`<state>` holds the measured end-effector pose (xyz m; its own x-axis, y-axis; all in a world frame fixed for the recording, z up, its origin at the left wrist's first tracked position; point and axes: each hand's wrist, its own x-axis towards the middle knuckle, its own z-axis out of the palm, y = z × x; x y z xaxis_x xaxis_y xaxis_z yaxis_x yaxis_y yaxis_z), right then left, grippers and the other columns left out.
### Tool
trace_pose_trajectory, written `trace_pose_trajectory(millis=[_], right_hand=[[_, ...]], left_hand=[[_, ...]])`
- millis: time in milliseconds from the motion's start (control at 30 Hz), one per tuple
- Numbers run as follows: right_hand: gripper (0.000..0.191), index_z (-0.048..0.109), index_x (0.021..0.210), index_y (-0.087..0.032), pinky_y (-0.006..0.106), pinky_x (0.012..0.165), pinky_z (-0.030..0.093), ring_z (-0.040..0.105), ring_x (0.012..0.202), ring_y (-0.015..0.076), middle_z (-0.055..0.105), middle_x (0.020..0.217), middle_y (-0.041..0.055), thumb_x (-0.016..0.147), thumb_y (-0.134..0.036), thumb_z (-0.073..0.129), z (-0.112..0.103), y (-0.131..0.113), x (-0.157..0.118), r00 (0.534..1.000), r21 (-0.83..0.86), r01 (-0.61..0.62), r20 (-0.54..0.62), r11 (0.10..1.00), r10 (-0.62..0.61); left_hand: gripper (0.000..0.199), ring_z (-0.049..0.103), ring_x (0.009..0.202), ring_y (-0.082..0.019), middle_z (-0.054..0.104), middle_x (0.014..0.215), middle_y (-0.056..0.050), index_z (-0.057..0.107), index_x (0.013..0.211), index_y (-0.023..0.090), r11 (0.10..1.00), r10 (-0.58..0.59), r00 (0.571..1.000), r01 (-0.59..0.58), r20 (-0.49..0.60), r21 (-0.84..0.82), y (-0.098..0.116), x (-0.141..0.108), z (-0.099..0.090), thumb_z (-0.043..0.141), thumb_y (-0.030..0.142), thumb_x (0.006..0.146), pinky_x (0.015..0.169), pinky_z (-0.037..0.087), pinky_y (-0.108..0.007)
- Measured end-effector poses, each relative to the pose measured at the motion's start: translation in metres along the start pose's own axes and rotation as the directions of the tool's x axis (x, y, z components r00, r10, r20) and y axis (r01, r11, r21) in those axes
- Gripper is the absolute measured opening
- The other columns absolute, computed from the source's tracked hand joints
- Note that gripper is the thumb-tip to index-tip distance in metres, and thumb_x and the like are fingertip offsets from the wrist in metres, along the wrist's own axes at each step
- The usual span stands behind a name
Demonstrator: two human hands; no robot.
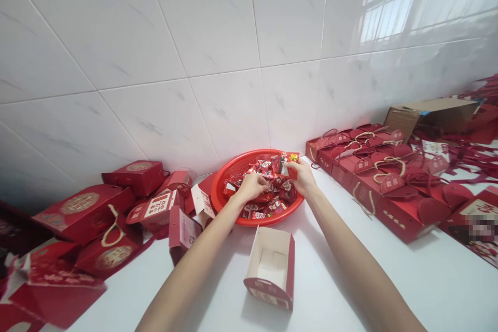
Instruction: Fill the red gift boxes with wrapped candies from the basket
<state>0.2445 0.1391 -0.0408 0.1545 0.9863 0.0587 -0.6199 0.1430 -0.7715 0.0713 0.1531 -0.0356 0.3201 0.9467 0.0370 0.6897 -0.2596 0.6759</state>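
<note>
A red plastic basket (218, 187) holds a heap of small wrapped candies (259, 207). My left hand (252, 187) reaches over the heap with its fingers drawn together; what they hold, if anything, is hidden. At the basket's right rim, my right hand (302, 176) grips a red printed packet (288, 161) with a gold bow design. In front of the basket stands an open-topped red gift box (270, 267), its pale inside facing up and nothing visible in it.
Closed red gift boxes with rope handles (373, 181) stand in rows on the right. More red boxes (85, 207) lie jumbled on the left. A cardboard carton (431, 114) and dark red ribbons (470, 163) are at the far right. A tiled wall (221, 109) rises behind the white table (330, 280).
</note>
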Motion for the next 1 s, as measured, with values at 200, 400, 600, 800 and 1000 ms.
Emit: trace_pose_trajectory(millis=[200,400,600,800,1000], right_hand=[[0.028,0.067,0.074,-0.017,0.026,0.061,0.055,0.065,0.061,0.0133,0.072,0.071,-0.0013,0.049,-0.016,0.081,0.002,-0.002,-0.002,0.999,0.029,-0.01,0.041,1.0,0.009],[0.035,0.068,0.078,-0.017,0.028,0.066,0.058,0.069,0.066,0.0161,0.075,0.075,0.0005,0.047,-0.015,0.086,0.005,-0.008,-0.007,0.992,0.049,-0.052,0.115,0.997,0.046],[0.038,0.069,0.082,-0.019,0.031,0.068,0.059,0.071,0.07,0.0196,0.076,0.078,0.0014,0.049,-0.021,0.088,0.018,-0.018,-0.022,0.956,-0.015,-0.067,0.285,0.998,0.069],[0.037,0.07,0.087,-0.02,0.03,0.071,0.059,0.072,0.076,0.0211,0.076,0.084,0.0022,0.054,-0.024,0.087,0.032,-0.029,-0.041,0.939,-0.105,-0.013,0.341,0.994,0.048],[0.035,0.069,0.099,-0.02,0.032,0.074,0.06,0.072,0.083,0.0203,0.075,0.092,0.0031,0.067,-0.024,0.084,0.038,-0.045,-0.062,0.848,-0.251,0.082,0.526,0.964,0.064]], left_hand=[[0.017,0.072,0.088,-0.022,0.078,0.089,-0.008,0.077,0.088,0.016,0.985,0.008,0.976,-0.045,-0.219,-0.165,-0.002,-0.003,-0.011,0.071,0.016,0.072,0.086,0.055,-0.032],[0.044,0.07,0.099,-0.022,0.075,0.107,-0.011,0.068,0.111,0.013,0.853,0.05,0.912,-0.251,-0.408,-0.457,-0.001,-0.013,-0.013,0.074,0.034,0.073,0.092,0.054,-0.035],[0.055,0.068,0.105,-0.024,0.074,0.109,-0.01,0.067,0.117,0.015,0.773,0.038,0.901,-0.301,-0.432,-0.559,0.015,-0.041,-0.006,0.074,0.045,0.071,0.095,0.054,-0.036],[0.044,0.07,0.098,-0.024,0.075,0.107,-0.008,0.069,0.105,0.015,0.714,0.01,0.929,-0.265,-0.369,-0.648,0.032,-0.075,-0.014,0.078,0.04,0.07,0.09,0.056,-0.035],[0.043,0.071,0.091,-0.024,0.076,0.097,-0.007,0.071,0.1,0.015,0.702,0.005,0.958,-0.206,-0.285,-0.682,0.046,-0.107,-0.028,0.08,0.045,0.07,0.083,0.06,-0.034]])
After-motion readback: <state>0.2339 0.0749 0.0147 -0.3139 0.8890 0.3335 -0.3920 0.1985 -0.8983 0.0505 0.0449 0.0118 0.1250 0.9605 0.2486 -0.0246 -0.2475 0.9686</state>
